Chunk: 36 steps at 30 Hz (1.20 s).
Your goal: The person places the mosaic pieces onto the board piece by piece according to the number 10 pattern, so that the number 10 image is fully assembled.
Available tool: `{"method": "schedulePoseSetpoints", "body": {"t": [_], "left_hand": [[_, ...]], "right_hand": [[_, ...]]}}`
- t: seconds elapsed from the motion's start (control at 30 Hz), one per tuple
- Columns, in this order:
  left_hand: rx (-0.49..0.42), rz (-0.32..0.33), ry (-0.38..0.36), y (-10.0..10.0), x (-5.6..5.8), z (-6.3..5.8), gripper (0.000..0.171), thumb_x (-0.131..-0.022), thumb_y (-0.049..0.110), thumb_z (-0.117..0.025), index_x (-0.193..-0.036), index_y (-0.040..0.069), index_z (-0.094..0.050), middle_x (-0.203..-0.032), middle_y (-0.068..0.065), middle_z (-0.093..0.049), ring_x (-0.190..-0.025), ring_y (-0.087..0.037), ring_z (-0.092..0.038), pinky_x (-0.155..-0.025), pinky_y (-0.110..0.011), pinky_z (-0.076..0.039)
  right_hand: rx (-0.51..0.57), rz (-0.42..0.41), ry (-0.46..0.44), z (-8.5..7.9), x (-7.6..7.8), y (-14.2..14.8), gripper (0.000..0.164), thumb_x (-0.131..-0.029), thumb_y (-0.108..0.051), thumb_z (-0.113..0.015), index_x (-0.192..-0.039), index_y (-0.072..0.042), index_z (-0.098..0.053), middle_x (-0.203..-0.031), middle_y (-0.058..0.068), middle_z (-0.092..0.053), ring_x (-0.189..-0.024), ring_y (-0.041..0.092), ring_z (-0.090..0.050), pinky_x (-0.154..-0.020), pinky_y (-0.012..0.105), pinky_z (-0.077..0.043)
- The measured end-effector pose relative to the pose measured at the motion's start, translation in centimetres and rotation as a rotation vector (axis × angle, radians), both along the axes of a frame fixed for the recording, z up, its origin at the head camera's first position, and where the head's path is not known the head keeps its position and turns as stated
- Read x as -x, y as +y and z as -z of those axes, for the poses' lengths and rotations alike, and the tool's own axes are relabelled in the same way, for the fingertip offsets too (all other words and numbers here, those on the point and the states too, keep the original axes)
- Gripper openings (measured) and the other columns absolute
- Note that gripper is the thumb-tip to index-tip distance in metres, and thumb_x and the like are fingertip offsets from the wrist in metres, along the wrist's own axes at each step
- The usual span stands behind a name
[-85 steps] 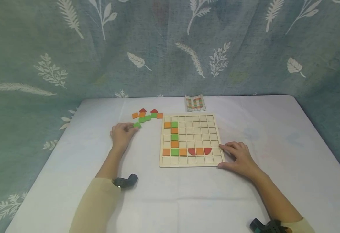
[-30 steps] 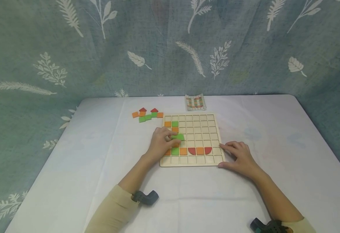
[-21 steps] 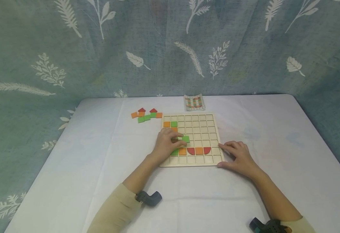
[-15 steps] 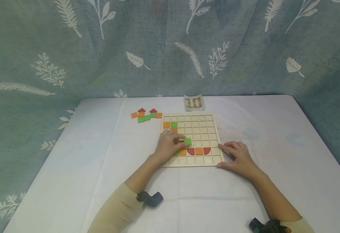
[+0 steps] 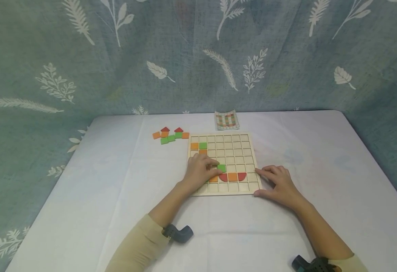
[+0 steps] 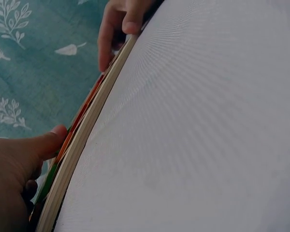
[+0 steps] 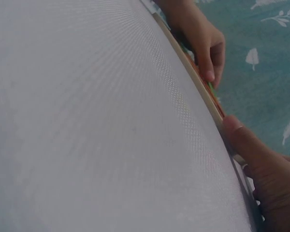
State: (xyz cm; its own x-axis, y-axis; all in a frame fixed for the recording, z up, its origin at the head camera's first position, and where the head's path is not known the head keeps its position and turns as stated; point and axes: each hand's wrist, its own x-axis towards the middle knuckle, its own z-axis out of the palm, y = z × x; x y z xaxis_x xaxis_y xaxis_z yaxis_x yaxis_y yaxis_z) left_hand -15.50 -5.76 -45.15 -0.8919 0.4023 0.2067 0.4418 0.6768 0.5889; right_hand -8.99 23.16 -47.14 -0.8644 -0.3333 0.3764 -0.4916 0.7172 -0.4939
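Observation:
My left hand point(image 5: 200, 168) pinches a green square tile point(image 5: 221, 168) between thumb and forefinger. The tile sits at a cell of the wooden grid board point(image 5: 234, 188), just above a red rounded tile point(image 5: 223, 177). In the right wrist view, the tile's green edge point(image 7: 210, 86) shows below the left fingertips. My right hand point(image 5: 278, 187) rests at the board's near right corner, thumb at the corner and forefinger touching the right edge. Orange tiles point(image 5: 232, 176), green tiles point(image 5: 203, 145) and another red rounded tile point(image 5: 241, 176) lie in the grid. The left hand hides several cells.
Left of the board's far corner lies a loose group of orange point(image 5: 156, 135) and green squares point(image 5: 164, 140) with two red triangles point(image 5: 165, 129). A patterned card point(image 5: 227, 121) lies behind the board on the white tablecloth point(image 5: 303, 139). A leaf-print curtain point(image 5: 184, 56) hangs behind.
My left hand took a green tile from beside the loose group and carried it right onto the board, then toward me to the cell above the red rounded tile. The right hand has stayed put.

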Motion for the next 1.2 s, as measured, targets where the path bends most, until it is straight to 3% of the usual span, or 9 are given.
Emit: {"method": "schedulePoseSetpoints", "body": {"t": [0.3,0.7,0.97,1.2], "left_hand": [[0.019,0.001,0.000,0.1,0.0,-0.1,0.035,-0.077,0.040,-0.075,-0.102,0.016,-0.074,-0.079,0.008,-0.053,-0.079,-0.012,-0.040,-0.073,-0.031,-0.027],[-0.067,-0.023,-0.020,-0.4,0.1,-0.2,0.047,-0.072,0.040,-0.080,-0.110,0.015,-0.071,-0.086,0.002,-0.055,-0.085,-0.017,-0.040,-0.078,-0.035,-0.029],[-0.109,-0.062,-0.075,-0.9,0.5,-0.4,0.051,-0.071,0.038,-0.081,-0.114,0.016,-0.069,-0.098,0.000,-0.059,-0.103,-0.020,-0.043,-0.089,-0.043,-0.030],[-0.102,-0.104,-0.129,-2.0,1.1,-1.2,0.055,-0.074,0.037,-0.080,-0.121,0.015,-0.065,-0.107,-0.003,-0.059,-0.098,-0.021,-0.040,-0.084,-0.040,-0.029]], "right_hand": [[-0.010,0.012,-0.019,-0.1,0.0,-0.1,0.071,-0.060,-0.035,-0.086,-0.122,-0.008,-0.063,-0.108,0.009,-0.059,-0.094,0.023,-0.045,-0.082,0.041,-0.029],[-0.006,0.010,-0.023,-0.2,-0.1,-0.2,0.070,-0.060,-0.036,-0.085,-0.121,-0.008,-0.064,-0.107,0.008,-0.059,-0.095,0.024,-0.045,-0.083,0.042,-0.029],[-0.001,-0.006,0.000,0.0,0.1,0.0,0.070,-0.061,-0.035,-0.086,-0.121,-0.007,-0.064,-0.108,0.009,-0.059,-0.096,0.026,-0.047,-0.084,0.044,-0.030],[-0.007,0.010,-0.012,-0.1,0.1,0.0,0.071,-0.059,-0.036,-0.086,-0.121,-0.008,-0.064,-0.107,0.009,-0.059,-0.095,0.025,-0.047,-0.083,0.042,-0.030]]}}
